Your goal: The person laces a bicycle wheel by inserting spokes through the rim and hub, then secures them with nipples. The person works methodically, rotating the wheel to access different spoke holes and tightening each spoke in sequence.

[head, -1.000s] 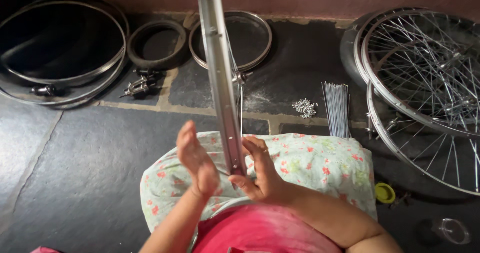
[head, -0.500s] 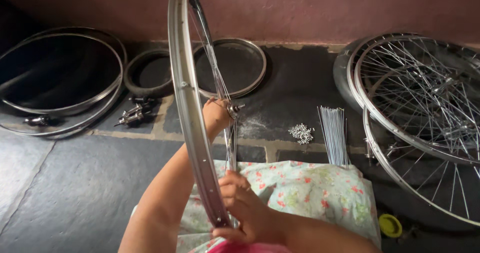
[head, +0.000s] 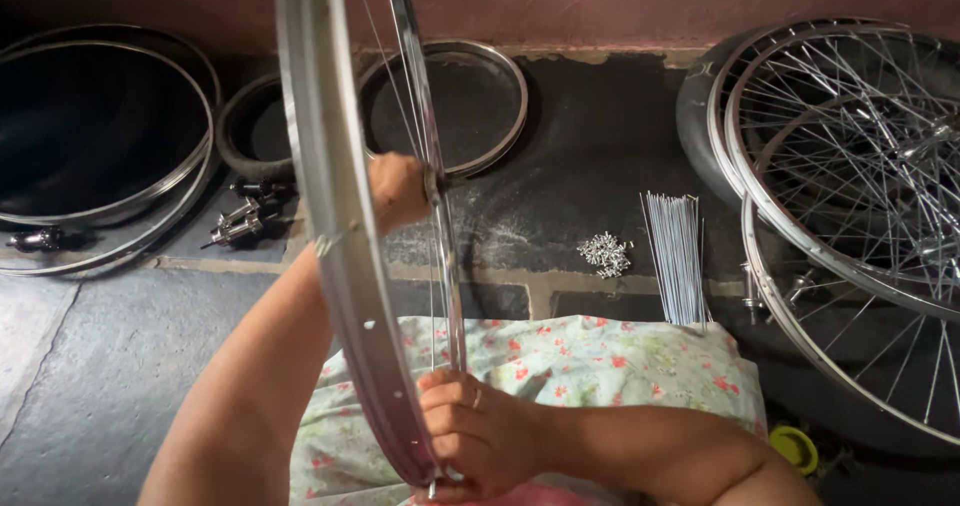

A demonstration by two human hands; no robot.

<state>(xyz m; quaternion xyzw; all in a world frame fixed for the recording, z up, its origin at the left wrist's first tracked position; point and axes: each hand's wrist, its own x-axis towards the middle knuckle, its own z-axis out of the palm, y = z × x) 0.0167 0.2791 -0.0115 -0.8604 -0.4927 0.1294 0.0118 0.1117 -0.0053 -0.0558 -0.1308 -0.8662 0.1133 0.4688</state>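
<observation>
Steel-grey and shiny, the bicycle wheel rim (head: 325, 216) is the largest thing in view, standing on edge and running from 12 o'clock at the top of the frame down to 6 o'clock, where it rests on the flowered cloth (head: 600, 376) over the person's lap. Its long line is close to upright and leans slightly, with a row of small spoke holes along the inner face and a few thin spokes strung from the rim toward the middle. Both hands are on it: the right hand (head: 480, 436) is closed around the rim's lowest part at 6 o'clock, fingers curled tight, while the left hand (head: 400, 188) reaches through the hoop to its centre, closed about what looks like the hub; how tightly it holds is hidden by the rim. The rim thus lies between the two hands, the right one nearer the body. On the dark stone floor (head: 110, 366), finished spoked wheels (head: 850, 206) are stacked at 3 o'clock and bare rims (head: 100, 136) lie at 9 to 10 o'clock, with another hoop (head: 470, 96) at 12. Smaller still, a bundle of loose spokes (head: 675, 256) lies at 2 o'clock, just beside a little heap of spoke nipples (head: 604, 253).
</observation>
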